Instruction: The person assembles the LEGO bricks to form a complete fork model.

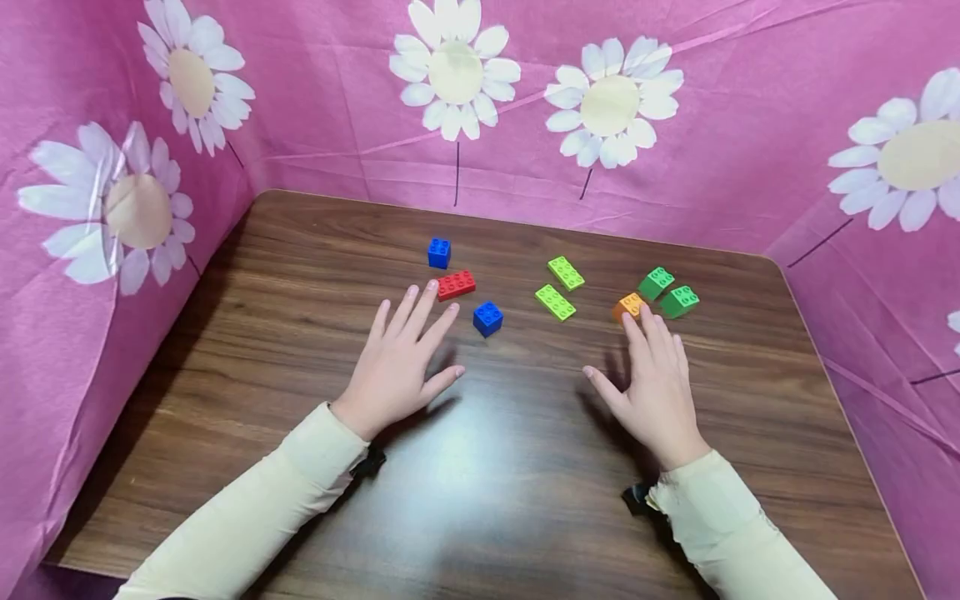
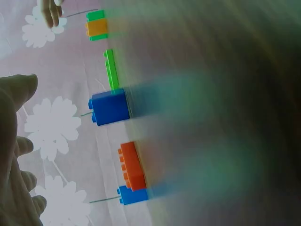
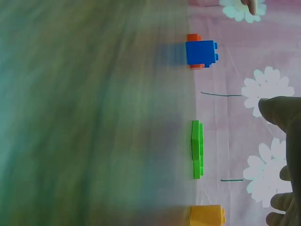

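Observation:
My left hand [image 1: 397,362] hovers over the table with fingers spread, holding nothing. Just beyond its fingertips lies a red brick [image 1: 456,285], with one blue brick [image 1: 439,252] behind it and another blue brick [image 1: 488,318] to the right. My right hand [image 1: 657,392] is also above the table, fingers extended and grasping nothing. Its fingertips partly cover an orange brick [image 1: 628,306] in the head view; two green bricks [image 1: 657,282] stand behind. In the left wrist view the nearer blue brick [image 2: 110,107] stands apart from the left thumb [image 2: 21,89].
Two flat lime-green bricks [image 1: 555,302] lie mid-table between the hands. The brown wooden table [image 1: 510,517] is bordered at the back and sides by pink cloth [image 1: 322,83] printed with white daisies.

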The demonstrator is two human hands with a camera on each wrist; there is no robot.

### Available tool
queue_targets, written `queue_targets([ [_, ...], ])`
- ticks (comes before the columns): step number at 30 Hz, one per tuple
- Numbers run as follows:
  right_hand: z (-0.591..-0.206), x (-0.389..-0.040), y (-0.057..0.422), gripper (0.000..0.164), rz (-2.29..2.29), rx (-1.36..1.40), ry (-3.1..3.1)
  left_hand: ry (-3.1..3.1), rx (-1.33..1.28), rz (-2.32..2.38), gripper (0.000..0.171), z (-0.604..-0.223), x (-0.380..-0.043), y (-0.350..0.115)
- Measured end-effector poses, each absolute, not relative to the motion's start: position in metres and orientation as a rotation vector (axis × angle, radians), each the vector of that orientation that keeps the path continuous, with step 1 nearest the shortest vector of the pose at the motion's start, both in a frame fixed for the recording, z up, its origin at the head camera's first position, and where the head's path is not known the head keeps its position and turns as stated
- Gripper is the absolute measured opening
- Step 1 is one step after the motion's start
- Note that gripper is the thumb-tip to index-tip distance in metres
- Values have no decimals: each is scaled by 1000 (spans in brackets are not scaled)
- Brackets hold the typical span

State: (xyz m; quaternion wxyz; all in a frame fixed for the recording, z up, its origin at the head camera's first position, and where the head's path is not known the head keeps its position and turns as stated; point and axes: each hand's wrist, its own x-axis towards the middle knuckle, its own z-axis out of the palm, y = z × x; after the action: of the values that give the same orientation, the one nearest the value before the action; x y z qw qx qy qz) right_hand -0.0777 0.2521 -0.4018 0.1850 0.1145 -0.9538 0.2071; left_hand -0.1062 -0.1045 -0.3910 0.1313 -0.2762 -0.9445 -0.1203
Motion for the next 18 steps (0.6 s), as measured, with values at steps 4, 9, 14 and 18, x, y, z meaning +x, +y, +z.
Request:
queue_targets([
  [4, -406, -85, 248, 88, 677, 309, -2698, -2716, -839, -400, 78, -391, -106, -97],
  [9, -411, -93, 242, 85, 804, 275, -2698, -2699, -950, -525, 78, -393, -107, -85],
  [14, -416, -97, 235, 84, 882, 236, -2699, -2699, -1114, -657, 76, -398, -109, -74],
  [18, -421, -99, 231, 83, 913, 214, -2700, -2683, -1153, -716, 74, -401, -109, -68],
])
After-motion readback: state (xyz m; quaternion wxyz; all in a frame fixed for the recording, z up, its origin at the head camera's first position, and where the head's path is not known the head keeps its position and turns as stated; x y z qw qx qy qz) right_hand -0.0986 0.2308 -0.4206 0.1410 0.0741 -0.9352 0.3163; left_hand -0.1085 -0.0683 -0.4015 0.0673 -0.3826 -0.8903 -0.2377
